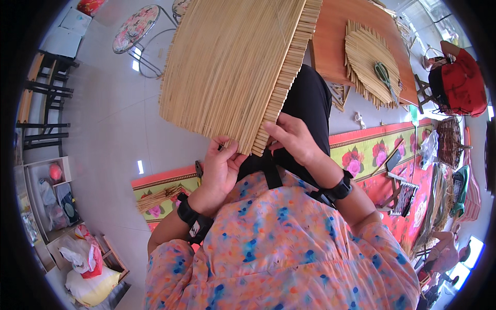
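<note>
1. Two hands grip the mat (227, 72), a panel of thin straw-coloured sticks, which slants up and away from the lap.
2. Left hand (219, 168): thumb and fingers pinch the mat's near end.
3. Right hand (294, 138): thumb lies on top of the mat's right edge near the corner; the other fingers curl beneath, partly hidden.
4. Beyond the right knee (312, 98) stands a brown table (328, 26); the held mat covers part of its left side from view.
5. On that table lies a second mat (364, 59), with green-handled scissors (382, 72) across it.
6. Upper left, a floral stool (137, 28) stands near the mat, well apart from the hands.
7. Below the left forearm, loose sticks (164, 199) lie on a floral rug (147, 181).
8. Far left are a shelf (32, 181) and a pale cushion (95, 287); far right, a wicker basket (449, 142).
</note>
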`<move>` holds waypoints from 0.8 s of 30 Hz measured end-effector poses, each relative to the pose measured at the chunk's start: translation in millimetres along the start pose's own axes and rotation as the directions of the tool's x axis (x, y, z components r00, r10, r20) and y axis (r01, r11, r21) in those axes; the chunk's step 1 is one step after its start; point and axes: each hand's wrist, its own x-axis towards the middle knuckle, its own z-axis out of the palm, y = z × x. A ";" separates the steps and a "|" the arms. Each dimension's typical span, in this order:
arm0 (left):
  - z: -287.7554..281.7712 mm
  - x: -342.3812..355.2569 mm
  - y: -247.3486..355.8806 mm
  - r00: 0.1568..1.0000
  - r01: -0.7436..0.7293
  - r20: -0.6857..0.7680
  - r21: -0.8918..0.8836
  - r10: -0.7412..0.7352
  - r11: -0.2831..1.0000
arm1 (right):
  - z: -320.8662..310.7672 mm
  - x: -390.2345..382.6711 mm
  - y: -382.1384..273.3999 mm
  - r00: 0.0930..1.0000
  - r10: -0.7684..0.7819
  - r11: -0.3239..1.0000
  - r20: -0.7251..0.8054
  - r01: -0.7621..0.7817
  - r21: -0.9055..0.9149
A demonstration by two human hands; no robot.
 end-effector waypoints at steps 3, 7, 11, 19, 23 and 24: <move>3.4 1.6 -3.3 1.000 0.011 -0.015 0.017 -0.010 1.000 | 12.5 13.9 6.5 0.994 -0.018 1.000 -0.108 0.018 0.000; 11.0 -3.2 17.9 0.986 0.161 -0.007 0.295 -0.166 0.942 | 13.3 23.6 19.3 0.967 -0.121 0.991 -0.223 0.106 -0.077; 44.7 -17.6 86.0 0.982 -0.015 0.028 0.997 -0.185 0.072 | 13.5 19.6 9.5 0.958 -0.060 0.993 -0.280 0.030 -0.113; 73.2 66.0 58.9 0.270 -0.865 0.960 0.274 0.071 -0.421 | 16.3 22.2 17.4 0.929 -0.190 0.973 -0.317 0.135 -0.186; 77.8 87.9 52.0 0.169 -0.896 0.985 0.141 -0.031 -0.422 | 13.2 23.0 19.9 0.924 -0.208 0.963 -0.322 0.135 -0.234; 79.5 91.1 52.9 0.160 -0.902 0.985 0.121 -0.060 -0.415 | 12.6 22.1 18.1 0.931 -0.189 0.961 -0.312 0.110 -0.253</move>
